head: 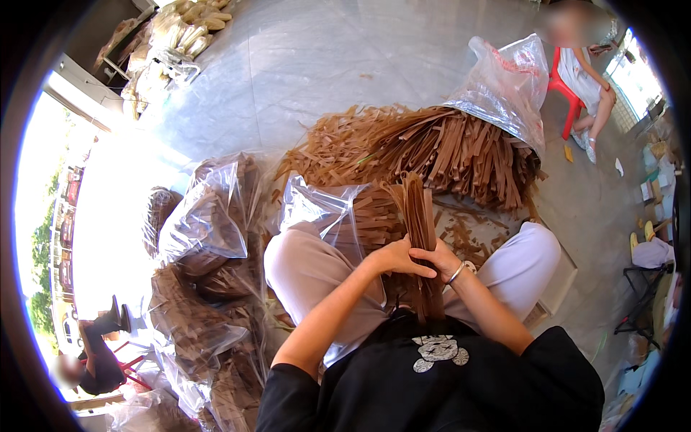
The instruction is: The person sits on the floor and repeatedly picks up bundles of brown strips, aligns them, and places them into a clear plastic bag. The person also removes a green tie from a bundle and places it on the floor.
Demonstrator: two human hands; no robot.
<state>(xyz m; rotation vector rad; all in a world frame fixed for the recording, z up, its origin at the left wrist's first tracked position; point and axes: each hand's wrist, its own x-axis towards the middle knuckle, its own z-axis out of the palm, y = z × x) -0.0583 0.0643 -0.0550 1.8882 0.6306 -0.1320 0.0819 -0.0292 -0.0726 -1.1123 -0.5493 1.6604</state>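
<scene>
A bundle of long brown flat strips stands upright between the person's knees, its lower end against the black shirt. My left hand wraps it from the left, and my right hand closes on it from the right, a silver bangle on that wrist. The fingers of both hands meet or overlap at the front of the bundle. Just beyond lies a large heap of similar brown strips, partly inside a clear plastic bag. Left of the bundle, more strips lie partly under clear plastic.
Plastic-wrapped brown strips are piled at the left. Loose scraps litter the floor between the knees. One person sits on a red chair at upper right, another at lower left. Pale wrapped bundles lie at upper left.
</scene>
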